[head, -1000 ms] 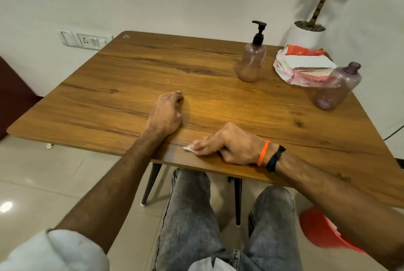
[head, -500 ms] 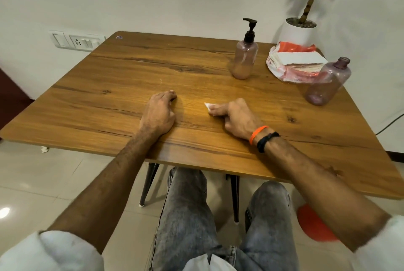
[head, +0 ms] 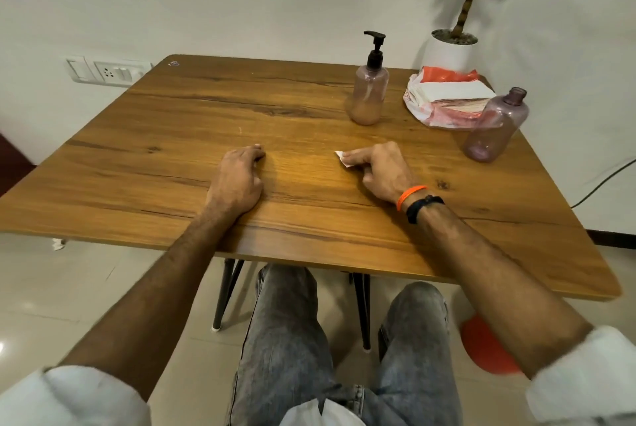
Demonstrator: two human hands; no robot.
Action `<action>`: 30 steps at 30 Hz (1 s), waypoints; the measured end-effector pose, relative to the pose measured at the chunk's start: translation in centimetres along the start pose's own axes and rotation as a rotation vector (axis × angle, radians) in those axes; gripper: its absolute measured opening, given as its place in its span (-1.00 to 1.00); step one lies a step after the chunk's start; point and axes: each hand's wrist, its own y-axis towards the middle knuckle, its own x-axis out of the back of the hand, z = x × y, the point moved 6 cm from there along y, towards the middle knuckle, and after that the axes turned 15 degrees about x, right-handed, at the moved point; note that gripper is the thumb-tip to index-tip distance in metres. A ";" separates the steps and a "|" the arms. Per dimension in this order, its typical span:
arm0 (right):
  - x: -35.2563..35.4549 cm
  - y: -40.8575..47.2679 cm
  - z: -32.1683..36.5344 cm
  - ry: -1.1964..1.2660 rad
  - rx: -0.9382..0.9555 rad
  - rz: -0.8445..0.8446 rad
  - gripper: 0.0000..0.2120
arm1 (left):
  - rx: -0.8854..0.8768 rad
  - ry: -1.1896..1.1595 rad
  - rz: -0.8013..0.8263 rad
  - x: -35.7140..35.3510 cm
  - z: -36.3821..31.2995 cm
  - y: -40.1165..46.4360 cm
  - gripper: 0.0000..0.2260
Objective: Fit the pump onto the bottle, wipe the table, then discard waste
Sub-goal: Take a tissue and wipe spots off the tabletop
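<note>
Right hand (head: pixel 382 169) pinches a small white tissue (head: pixel 341 158) against the worktop (head: pixel 172 136), grip curled tight; left hand (head: pixel 239 178) rests loosely curled, empty. Pump bottle (head: pixel 370 92) stands at one o'clock.

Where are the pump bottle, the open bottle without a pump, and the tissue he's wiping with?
pump bottle (head: pixel 370 95), head view, on its body.
open bottle (head: pixel 495 126), head view, on its body.
tissue (head: pixel 341 156), head view, on the white corner under the right hand.
</note>
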 end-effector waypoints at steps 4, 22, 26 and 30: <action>-1.2 -1.1 1.1 -0.032 0.021 0.091 -0.50 | -0.005 -0.014 0.008 0.0 0.1 -0.1 -0.63; 1.8 -2.2 -2.6 -0.066 -0.128 0.003 -0.51 | 0.028 0.006 0.011 0.3 -0.4 -0.3 -0.64; 0.6 -4.6 0.1 -0.021 -0.059 0.046 -0.51 | 0.019 0.012 -0.003 0.2 -0.3 0.0 -0.65; -0.9 -9.0 5.7 0.124 0.144 0.120 -0.55 | 0.018 0.027 -0.017 0.1 -0.3 0.1 -0.65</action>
